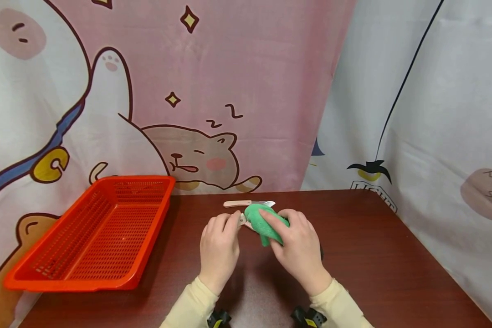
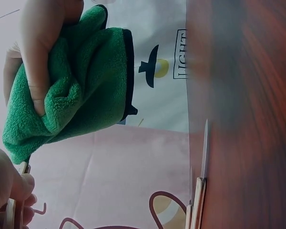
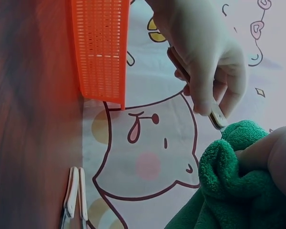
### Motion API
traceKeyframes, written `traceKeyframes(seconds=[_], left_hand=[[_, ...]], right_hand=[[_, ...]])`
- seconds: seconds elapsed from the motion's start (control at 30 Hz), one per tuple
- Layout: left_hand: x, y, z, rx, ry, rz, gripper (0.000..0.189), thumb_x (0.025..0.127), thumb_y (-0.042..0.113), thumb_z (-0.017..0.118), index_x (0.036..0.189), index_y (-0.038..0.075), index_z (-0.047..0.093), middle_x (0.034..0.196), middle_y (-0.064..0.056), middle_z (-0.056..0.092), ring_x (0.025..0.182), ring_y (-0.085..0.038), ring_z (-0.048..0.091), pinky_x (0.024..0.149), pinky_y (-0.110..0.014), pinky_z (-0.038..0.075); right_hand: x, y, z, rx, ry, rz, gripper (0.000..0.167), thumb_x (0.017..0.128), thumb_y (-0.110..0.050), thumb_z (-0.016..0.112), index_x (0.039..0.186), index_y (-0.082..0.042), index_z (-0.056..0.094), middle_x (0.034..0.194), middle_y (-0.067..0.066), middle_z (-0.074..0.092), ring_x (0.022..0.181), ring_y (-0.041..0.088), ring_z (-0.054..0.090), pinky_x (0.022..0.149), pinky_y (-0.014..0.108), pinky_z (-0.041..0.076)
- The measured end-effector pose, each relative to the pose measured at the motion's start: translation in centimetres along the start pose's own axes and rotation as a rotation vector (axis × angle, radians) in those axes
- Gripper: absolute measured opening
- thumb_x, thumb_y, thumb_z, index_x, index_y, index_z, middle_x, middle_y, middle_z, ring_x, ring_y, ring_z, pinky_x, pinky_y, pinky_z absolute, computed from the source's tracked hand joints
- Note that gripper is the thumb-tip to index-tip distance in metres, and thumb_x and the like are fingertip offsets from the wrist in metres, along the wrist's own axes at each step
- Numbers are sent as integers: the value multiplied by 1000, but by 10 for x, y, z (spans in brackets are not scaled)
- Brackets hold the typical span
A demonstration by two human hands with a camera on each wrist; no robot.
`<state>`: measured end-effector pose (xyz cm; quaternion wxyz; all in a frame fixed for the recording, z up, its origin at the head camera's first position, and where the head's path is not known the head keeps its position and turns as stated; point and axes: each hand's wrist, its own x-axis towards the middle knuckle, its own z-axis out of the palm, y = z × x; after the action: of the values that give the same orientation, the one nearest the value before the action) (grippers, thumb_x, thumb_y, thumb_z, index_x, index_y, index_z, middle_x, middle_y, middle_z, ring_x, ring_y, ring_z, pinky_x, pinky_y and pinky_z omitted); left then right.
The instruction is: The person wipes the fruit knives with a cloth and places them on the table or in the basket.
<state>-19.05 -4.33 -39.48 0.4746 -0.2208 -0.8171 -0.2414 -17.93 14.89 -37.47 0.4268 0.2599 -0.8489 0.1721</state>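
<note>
My left hand (image 1: 220,248) grips the handle of a knife (image 3: 218,117). The handle is pale with dark edges, and the blade does not show, hidden at the cloth. A green plush cloth (image 1: 262,222) with a dark border is pinched in my right hand (image 1: 300,246), bunched against the front end of the handle. Part of the cloth hangs loose in the left wrist view. Beyond both hands, two knives lie side by side on the table; one pale handle (image 1: 237,203) shows from above, and both handles (image 3: 72,193) show in the right wrist view.
An orange-red plastic basket (image 1: 137,255) with slotted walls stands to the left on the dark brown wooden table (image 1: 365,264). A printed cartoon curtain (image 1: 270,91) hangs behind the table's far edge, and a white one (image 1: 434,114) hangs on the right.
</note>
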Motion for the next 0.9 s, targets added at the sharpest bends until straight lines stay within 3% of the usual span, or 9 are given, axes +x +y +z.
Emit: traceKeyframes(seconds=[0.9], left_hand=[[2, -1, -2, 5, 3, -26, 28, 84, 1, 75, 111, 4, 68, 93, -12, 63, 78, -29, 58, 63, -41, 50]], right_hand=[[3, 27, -13, -46, 52, 108, 69, 63, 1, 84, 126, -20, 68, 99, 14, 58, 83, 34, 56, 66, 49, 48]])
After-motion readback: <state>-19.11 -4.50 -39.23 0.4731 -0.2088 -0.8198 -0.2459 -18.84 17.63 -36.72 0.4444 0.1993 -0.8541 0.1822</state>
